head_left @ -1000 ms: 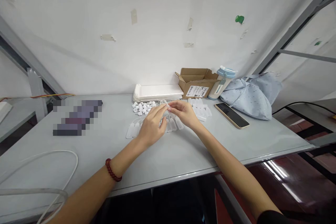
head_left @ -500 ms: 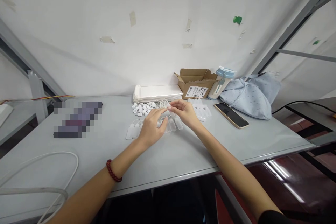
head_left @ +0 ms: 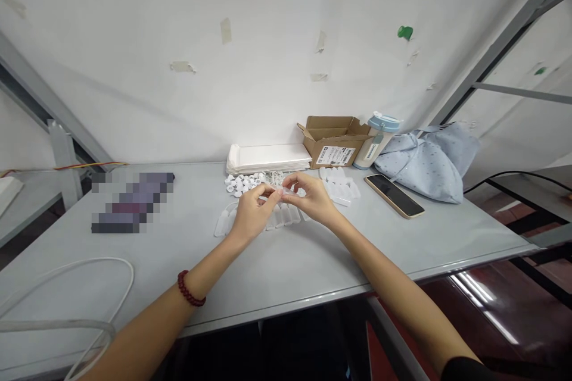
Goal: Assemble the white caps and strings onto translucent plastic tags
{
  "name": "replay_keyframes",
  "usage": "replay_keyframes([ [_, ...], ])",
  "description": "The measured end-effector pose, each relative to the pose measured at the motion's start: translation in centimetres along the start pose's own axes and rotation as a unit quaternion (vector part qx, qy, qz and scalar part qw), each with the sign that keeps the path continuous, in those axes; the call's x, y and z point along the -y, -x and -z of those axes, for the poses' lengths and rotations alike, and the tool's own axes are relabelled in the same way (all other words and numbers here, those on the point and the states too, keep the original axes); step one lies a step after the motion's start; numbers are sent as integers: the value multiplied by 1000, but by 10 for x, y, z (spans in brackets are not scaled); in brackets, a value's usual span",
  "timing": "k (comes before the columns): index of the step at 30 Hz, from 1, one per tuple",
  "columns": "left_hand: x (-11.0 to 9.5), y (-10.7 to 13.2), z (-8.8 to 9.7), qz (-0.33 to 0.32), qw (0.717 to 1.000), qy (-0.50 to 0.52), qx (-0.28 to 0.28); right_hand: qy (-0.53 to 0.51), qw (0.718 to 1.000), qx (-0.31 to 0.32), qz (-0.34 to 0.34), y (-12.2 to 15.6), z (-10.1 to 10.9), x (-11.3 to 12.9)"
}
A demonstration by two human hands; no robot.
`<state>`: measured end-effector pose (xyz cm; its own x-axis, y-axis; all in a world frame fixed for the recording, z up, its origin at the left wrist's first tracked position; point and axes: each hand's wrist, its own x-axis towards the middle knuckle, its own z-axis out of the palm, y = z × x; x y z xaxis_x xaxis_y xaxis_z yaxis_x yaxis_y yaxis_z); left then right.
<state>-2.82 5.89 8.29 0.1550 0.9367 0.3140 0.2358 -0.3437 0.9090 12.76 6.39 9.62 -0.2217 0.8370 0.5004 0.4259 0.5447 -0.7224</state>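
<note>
My left hand [head_left: 251, 213] and my right hand [head_left: 316, 197] meet above the middle of the table, thumbs and fingertips pinched together on a small translucent whitish plastic piece [head_left: 285, 191]. Fingers cover most of it, so its exact kind cannot be made out. Beneath the hands lies a row of translucent flat plastic pieces with rounded ends [head_left: 283, 218], partly hidden by my left hand. Just behind are a heap of small white round caps [head_left: 241, 183] and some looped white cords [head_left: 274, 177]. More translucent plastic pieces [head_left: 343, 187] lie right of my right hand.
White flat envelopes [head_left: 270, 156] are stacked against the wall, beside an open cardboard box [head_left: 336, 152] and a blue-lidded bottle [head_left: 375, 140]. A phone [head_left: 394, 195] and a pale blue cloth bag [head_left: 424, 164] are at the right. A blurred purple item [head_left: 134, 202] and white cable [head_left: 131, 274] lie left.
My left hand's fingers have closed in to meet the right fingertips on the small piece. My right hand has come slightly nearer and lower, uncovering more of the cords.
</note>
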Motion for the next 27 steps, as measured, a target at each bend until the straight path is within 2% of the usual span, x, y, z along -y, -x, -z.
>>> replay_keyframes([
  [9,5,-2,2,4,999,19,-41,-23,999,25,-7,-1,5,-7],
  [20,4,-2,3,-25,999,-30,6,-1,998,62,-33,0,4,0],
  [23,6,-2,2,-12,999,-50,3,22,998,33,-56,-2,8,-3],
  [27,9,-3,1,-14,996,-92,6,80,988,-7,-129,-7,19,-12],
])
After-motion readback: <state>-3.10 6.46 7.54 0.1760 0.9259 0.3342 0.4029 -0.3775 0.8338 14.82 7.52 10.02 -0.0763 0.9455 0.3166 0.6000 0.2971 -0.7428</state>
